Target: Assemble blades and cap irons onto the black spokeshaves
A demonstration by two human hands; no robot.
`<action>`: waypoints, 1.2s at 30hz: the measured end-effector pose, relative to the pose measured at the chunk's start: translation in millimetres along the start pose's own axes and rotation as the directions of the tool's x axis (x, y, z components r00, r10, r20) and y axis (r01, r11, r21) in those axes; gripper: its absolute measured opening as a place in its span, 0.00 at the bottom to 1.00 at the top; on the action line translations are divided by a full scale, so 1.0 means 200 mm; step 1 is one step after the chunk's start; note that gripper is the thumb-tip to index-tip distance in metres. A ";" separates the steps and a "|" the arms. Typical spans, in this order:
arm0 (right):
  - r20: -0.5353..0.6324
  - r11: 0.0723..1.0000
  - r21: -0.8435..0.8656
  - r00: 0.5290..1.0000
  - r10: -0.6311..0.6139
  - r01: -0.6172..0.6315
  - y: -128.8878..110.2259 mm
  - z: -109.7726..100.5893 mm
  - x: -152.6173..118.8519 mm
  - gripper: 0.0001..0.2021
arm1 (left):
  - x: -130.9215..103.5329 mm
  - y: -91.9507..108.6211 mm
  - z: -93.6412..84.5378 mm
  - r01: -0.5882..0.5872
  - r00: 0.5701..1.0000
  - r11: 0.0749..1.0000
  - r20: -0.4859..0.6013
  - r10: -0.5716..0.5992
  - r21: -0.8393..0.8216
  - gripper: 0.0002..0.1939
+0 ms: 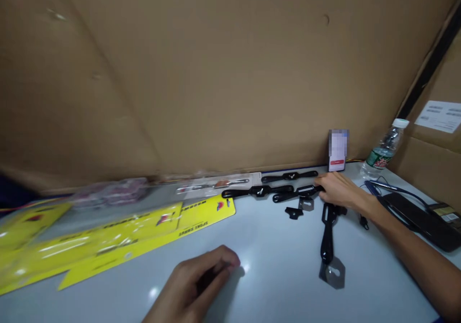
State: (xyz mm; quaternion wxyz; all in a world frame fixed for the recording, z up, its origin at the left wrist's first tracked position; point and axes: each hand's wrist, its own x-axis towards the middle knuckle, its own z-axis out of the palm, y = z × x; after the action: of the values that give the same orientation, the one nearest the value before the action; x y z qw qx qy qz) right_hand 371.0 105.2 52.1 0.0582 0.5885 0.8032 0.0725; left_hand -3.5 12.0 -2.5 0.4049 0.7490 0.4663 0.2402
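Observation:
My right hand [334, 188] reaches to the back right of the table, its fingers closed on the end of a black spokeshave [302, 192] lying crosswise. Partly under that hand, a second spokeshave [327, 239] points toward me, with a grey hexagonal metal plate [333, 272] at its near end. A small black clamp piece [294, 213] and another grey blade plate [307, 204] lie just left of the hand. My left hand [201, 284] is low in the middle over the table, thumb and fingers curled together, with nothing visible in them.
Two more spokeshaves [260, 191] lie farther left. Yellow printed cards with clear plastic [144, 232] cover the left side; packaged items [216, 184] lie behind. A phone [337, 151] leans on the cardboard wall [230, 73]. A water bottle [382, 155] and black case [421, 220] are right.

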 end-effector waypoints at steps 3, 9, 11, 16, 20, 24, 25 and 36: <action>-0.042 0.999 0.032 0.999 -0.009 0.011 0.03 -0.04 -0.03 0.09 | 0.00 -0.01 0.02 -0.090 0.990 0.996 -0.110 0.093 0.027 0.20; -0.093 0.985 0.128 0.991 -0.100 0.112 -0.12 -0.10 -0.10 0.08 | -0.02 0.04 0.04 -0.191 0.879 0.972 -0.418 0.231 0.136 0.10; -0.080 0.969 0.170 0.982 -0.169 0.181 -0.25 -0.09 -0.14 0.07 | -0.02 0.07 0.02 -0.188 0.847 0.964 -0.466 0.256 0.188 0.11; -0.048 0.900 0.324 0.955 -0.294 0.293 -0.51 -0.09 -0.24 0.04 | -0.01 0.08 0.01 -0.233 0.900 0.928 -0.297 0.319 0.292 0.14; -0.002 0.849 0.464 0.959 -0.283 0.251 -0.60 -0.11 -0.28 0.04 | -0.01 0.05 0.03 -0.301 0.935 0.897 -0.086 0.345 0.324 0.11; 0.025 0.835 0.499 0.959 -0.283 0.233 -0.65 -0.10 -0.31 0.03 | -0.01 0.05 0.04 -0.286 0.954 0.896 0.017 0.298 0.340 0.08; 0.031 0.839 0.491 0.958 -0.287 0.235 -0.66 -0.10 -0.31 0.03 | -0.01 0.04 0.04 -0.277 0.959 0.900 0.032 0.283 0.335 0.10; -0.198 0.907 0.419 0.979 0.051 0.038 -0.26 -0.08 -0.15 0.07 | 0.00 0.09 0.03 -0.213 0.976 0.922 0.034 0.214 0.323 0.09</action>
State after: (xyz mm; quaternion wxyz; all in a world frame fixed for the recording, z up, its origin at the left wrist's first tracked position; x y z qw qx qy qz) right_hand 329.7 60.2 58.1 -0.1529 0.5792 0.7996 -0.0422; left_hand 9.7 6.5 8.9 0.2472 0.8513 0.4156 0.2037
